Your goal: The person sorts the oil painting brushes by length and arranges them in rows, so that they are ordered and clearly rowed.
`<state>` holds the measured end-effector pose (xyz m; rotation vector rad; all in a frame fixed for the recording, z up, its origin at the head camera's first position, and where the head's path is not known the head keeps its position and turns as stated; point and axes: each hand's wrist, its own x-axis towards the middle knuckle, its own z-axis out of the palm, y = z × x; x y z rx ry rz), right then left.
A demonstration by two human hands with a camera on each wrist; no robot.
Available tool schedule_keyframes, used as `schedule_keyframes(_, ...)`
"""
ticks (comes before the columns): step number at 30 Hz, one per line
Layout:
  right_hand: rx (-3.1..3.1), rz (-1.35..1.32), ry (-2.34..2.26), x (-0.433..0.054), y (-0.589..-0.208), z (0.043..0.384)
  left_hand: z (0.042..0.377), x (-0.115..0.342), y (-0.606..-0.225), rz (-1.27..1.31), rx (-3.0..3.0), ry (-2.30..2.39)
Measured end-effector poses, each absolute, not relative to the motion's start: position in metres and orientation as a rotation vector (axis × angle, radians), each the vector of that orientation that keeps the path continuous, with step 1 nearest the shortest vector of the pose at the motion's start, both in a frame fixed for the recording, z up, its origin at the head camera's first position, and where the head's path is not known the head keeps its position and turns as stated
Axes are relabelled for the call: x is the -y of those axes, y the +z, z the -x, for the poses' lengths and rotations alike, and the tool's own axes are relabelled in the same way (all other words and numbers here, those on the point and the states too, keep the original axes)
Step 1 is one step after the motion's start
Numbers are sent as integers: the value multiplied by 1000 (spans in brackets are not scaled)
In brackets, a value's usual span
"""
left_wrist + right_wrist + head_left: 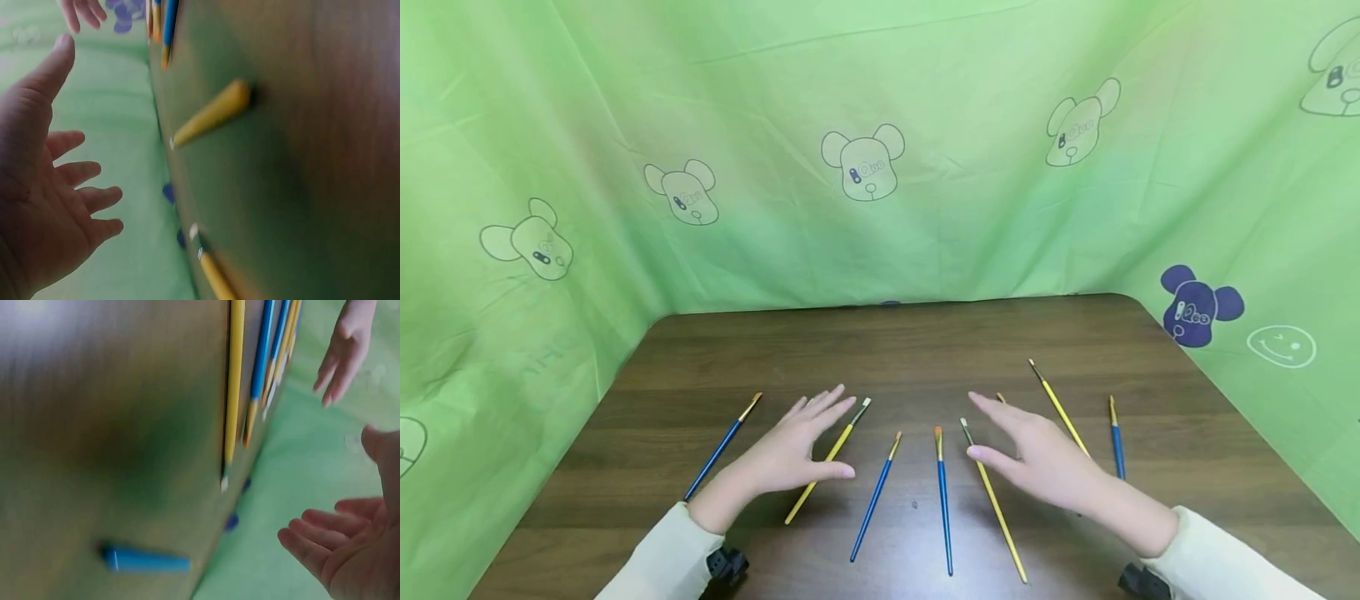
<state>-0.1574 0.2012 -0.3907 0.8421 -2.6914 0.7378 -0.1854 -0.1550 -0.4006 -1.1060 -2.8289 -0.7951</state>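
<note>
My left hand [793,450] hovers over the table with fingers spread and thumb out, holding nothing. Beneath it lies a yellow-handled paintbrush [820,479], partly covered by the thumb, and a blue paintbrush [722,446] is to its left. My right hand [1048,458], also spread and holding nothing, is above the wood beside a yellow paintbrush [1000,521]. Under its fingers only the tip of another brush [1001,398] shows. Between the hands lie two blue paintbrushes, one slanted [874,504] and one nearly straight [944,517]. The right wrist view shows the right palm [356,556] facing inward.
Right of the right hand lie a yellow paintbrush [1060,408] and a blue paintbrush [1117,446], partly hidden by the arm. All rest on a dark wooden table [887,350]. A green cloth [760,83] printed with bear heads hangs around its back and sides.
</note>
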Motion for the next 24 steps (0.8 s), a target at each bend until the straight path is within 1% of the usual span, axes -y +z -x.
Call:
schedule_keyframes(6,2742,-731,1049,-180,-398,145,176,137,-411,1085,2856,-952)
schedule_keyframes(10,2788,-666,1212,-171,-401,142,172,126,-417,1036,2822,-1146)
schedule_keyframes(13,2824,-600,1287,-164,-402,140,170,118,-421,935,2815,-1378)
schedule_keyframes(16,2852,-545,1405,-157,-404,137,167,112,-423,824,2836,-1501)
schedule_keyframes(19,2881,-514,1459,-150,-408,134,166,108,-426,751,2876,-1505)
schedule_keyframes(24,2908,-477,1425,-142,-415,132,163,101,-432,677,2900,-1552)
